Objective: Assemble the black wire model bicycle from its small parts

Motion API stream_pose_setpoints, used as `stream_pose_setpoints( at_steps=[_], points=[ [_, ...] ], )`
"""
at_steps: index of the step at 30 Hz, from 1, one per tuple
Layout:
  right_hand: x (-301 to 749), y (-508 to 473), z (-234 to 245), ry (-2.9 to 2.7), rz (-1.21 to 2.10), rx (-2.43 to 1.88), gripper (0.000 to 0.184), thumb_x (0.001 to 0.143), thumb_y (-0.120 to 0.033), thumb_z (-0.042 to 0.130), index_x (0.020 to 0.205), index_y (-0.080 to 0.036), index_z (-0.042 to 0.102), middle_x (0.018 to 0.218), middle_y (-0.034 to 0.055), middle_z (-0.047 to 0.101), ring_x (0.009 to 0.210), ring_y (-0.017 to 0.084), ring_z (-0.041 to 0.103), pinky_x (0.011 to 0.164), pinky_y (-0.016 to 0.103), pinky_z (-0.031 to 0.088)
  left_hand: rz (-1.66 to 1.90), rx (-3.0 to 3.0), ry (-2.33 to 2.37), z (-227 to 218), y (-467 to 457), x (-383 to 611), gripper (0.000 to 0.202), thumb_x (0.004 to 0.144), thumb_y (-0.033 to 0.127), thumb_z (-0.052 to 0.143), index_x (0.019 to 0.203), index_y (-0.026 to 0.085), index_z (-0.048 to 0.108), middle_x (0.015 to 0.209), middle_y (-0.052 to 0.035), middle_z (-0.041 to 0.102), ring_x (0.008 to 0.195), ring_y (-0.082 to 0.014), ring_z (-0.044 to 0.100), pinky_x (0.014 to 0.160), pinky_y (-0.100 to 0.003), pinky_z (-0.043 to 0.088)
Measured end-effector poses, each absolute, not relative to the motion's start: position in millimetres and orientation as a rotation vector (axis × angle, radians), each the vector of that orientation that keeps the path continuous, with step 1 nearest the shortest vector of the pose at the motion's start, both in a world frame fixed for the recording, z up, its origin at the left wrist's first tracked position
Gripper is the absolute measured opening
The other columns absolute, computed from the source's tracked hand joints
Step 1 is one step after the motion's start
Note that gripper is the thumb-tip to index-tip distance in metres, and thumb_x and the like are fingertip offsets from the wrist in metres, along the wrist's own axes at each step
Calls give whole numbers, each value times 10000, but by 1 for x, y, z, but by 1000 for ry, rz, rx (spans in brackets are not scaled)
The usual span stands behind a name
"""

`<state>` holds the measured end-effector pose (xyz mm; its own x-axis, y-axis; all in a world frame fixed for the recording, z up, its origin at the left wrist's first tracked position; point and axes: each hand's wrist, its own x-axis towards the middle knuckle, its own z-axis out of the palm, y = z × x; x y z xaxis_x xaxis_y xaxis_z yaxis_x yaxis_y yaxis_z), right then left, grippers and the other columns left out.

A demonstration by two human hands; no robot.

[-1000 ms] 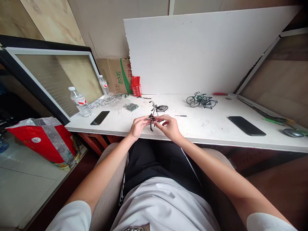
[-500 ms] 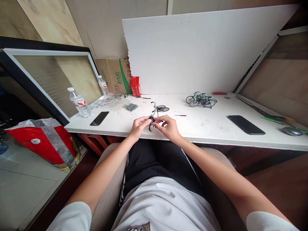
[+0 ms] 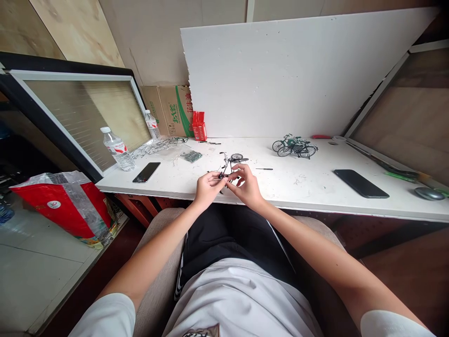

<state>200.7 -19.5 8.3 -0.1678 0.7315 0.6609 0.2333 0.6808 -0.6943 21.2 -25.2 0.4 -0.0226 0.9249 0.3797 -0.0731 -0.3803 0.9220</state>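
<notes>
A small black model bicycle [image 3: 226, 167], with thin handlebars pointing toward the wall, is held near the table's front edge. My left hand [image 3: 207, 191] pinches its dark lower part, thumb and fingers closed. My right hand [image 3: 248, 189] grips the same part from the other side, thumb and forefinger together and the other fingers curled. The fingertips meet and hide the spot being handled. Just beyond them is a spoked wheel [image 3: 237, 157]; whether it is joined to the bicycle I cannot tell. A thin screwdriver-like tool [image 3: 264, 169] lies right of my right hand.
Two finished-looking model bicycles [image 3: 295, 146] stand at the back right. A small bag of green parts [image 3: 191, 156], a phone [image 3: 146, 172] and a water bottle [image 3: 118, 149] are on the left. Another dark phone [image 3: 360, 183] and a mouse [image 3: 429, 194] are on the right.
My left hand has shifted slightly right and down, closer to my right hand. The held bicycle has turned a little, and its lower end is now more covered by my fingers.
</notes>
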Motion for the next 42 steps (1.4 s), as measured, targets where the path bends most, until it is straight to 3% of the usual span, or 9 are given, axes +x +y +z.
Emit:
stream_pose_setpoints(
  at_steps=[7,11,17,21,26,30,37,42],
  points=[
    [203,-17,5,-1790,465,-827,320,949,-398,767,1187,-275,593,974,37,808,924,252,792,693,363,561,1558,1386,972,-4,-29,28,391,827,462,918,1022,153,781,1085,-164,846,1045,-319,829,1006,-475,655],
    [204,-15,1,-1820,422,-846,327,963,-382,751,1236,-272,609,999,47,811,976,262,790,718,374,571,1567,1336,959,-12,-24,29,395,823,475,917,1011,155,780,1083,-159,842,1037,-307,823,984,-455,649],
    [209,-13,4,-1904,281,-806,261,1006,-465,749,1166,-272,677,1008,71,803,1033,281,744,711,384,571,1551,1228,940,-14,-20,28,449,793,506,935,1016,149,778,1006,-124,834,909,-257,802,909,-423,647],
    [230,3,14,-1930,130,-875,261,1064,-484,669,1179,-255,718,1046,101,792,1028,289,711,765,412,583,1563,1113,922,-13,-17,24,500,761,493,957,1054,131,777,1032,-140,837,1002,-280,809,980,-455,643],
    [286,44,19,-1912,-70,-1283,340,1091,-269,495,1306,-189,746,1168,174,777,1166,362,633,864,481,572,1571,1084,956,-19,-9,19,501,755,489,956,1046,127,767,1025,-155,839,1026,-293,817,958,-439,640],
    [327,67,6,-1972,-163,-1784,411,1034,-158,495,1347,-102,755,1378,275,686,1306,450,546,1013,599,498,1567,1079,949,-23,-3,16,503,739,486,968,1041,131,778,1022,-145,838,987,-282,820,940,-429,636],
    [339,77,-9,-1934,-136,-1939,325,1060,-212,487,1083,-102,792,1232,292,721,1245,438,574,995,561,487,1509,1099,915,-22,-2,13,504,710,474,991,1032,134,804,984,-122,837,940,-271,820,933,-432,640],
    [314,70,-6,-1732,178,-1570,283,1075,-295,539,1157,-129,753,1121,209,791,1052,332,698,938,474,548,1578,1159,953,-19,-1,10,467,728,483,973,995,139,803,971,-118,829,905,-256,810,903,-413,639]
  ],
)
